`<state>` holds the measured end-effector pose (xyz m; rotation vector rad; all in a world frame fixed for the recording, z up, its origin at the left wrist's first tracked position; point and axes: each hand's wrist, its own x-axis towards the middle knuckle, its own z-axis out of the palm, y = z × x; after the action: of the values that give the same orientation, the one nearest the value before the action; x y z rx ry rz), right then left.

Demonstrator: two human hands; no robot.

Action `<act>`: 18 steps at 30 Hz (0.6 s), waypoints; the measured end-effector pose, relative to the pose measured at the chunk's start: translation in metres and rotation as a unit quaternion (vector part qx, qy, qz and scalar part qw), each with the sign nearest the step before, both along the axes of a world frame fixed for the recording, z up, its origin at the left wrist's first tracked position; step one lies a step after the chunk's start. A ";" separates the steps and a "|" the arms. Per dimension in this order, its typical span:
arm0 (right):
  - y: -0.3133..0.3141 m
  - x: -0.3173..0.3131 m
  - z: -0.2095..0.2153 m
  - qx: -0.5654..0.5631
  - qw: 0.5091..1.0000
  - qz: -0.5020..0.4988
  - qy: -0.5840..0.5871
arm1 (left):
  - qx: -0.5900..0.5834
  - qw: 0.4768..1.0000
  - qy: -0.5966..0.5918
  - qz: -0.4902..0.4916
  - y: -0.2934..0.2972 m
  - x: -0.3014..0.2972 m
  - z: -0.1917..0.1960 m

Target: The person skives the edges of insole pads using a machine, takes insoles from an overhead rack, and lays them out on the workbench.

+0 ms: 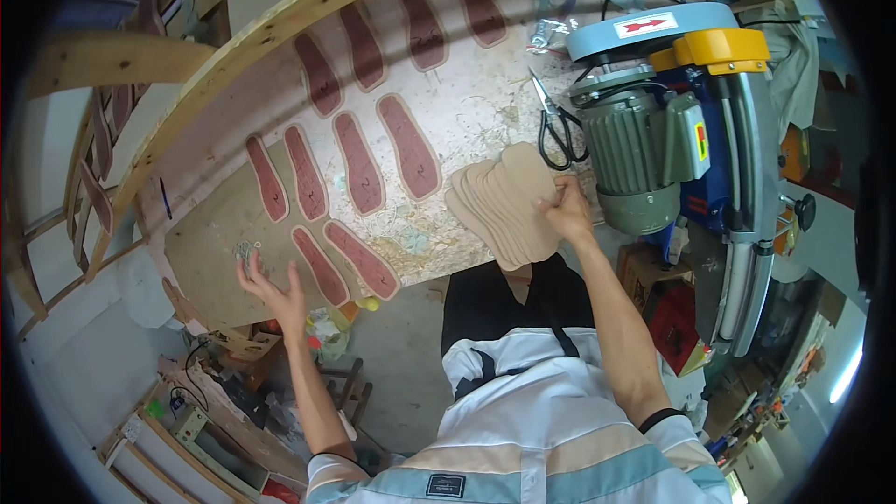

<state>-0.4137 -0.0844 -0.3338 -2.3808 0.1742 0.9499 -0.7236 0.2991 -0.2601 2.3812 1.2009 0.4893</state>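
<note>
A fanned stack of beige shoe insoles [499, 210] lies near the front edge of the worktable. My right hand [567, 212] pinches the right edge of this stack, at one of the insoles; its fingertips are partly hidden. My left hand [273, 292] hovers by the table's left front edge, palm up and fingers spread, with nothing in it. Closest to it are two dark red insoles with beige borders, one [319, 266] beside the other [362, 259]. More red insoles [409, 146] are laid out in rows across the table, each with a small dark mark.
Black-handled scissors [556, 126] lie right of the stack, beside a bench machine with a grey-green motor [633, 135] and a blue wheel cover [653, 30]. A wooden rail [308, 2] curves along the far side. A blue pen [166, 198] rests at far left.
</note>
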 end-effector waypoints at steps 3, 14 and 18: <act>-0.026 -0.001 -0.026 0.025 0.997 0.012 -0.070 | -0.032 0.999 -0.002 -0.015 -0.056 0.037 0.009; -0.248 0.017 0.266 0.181 0.927 -0.095 -0.315 | -0.385 0.903 -0.116 -0.153 -0.291 0.142 0.034; -0.427 0.055 0.299 0.116 0.917 -0.194 -0.329 | -0.455 0.845 -0.133 -0.246 -0.366 0.179 0.051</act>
<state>-0.3587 -0.5117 -0.0349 -2.1897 0.2416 -0.0361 -0.5442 -0.0667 -0.2088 1.6011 0.4651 0.0312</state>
